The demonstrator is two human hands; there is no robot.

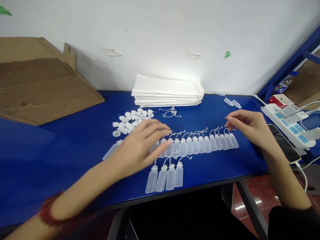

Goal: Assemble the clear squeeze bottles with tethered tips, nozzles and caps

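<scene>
My left hand (146, 141), slightly blurred, hovers over the left part of a row of small translucent plastic bottles (195, 145). Its fingers are stretched out and hold nothing visible. At the right end of the row is my right hand (246, 125), thumb and fingertips curled together just above the last bottles' thin tubes; whatever lies between them is hidden. The row's bottles carry thin bent white tubes at their necks. Nearer the front edge lie several more such bottles (170, 177). White caps (131, 120) form a pile beyond my left hand, which hides part of it.
Loose white tubes (171, 112) lie behind the row, before a stack of white padded sheets (167, 90). Cardboard (45, 80) leans at the left. Two small bottles (232, 102) lie back right. A power strip (287, 123) and a charging phone (285, 143) sit at the right.
</scene>
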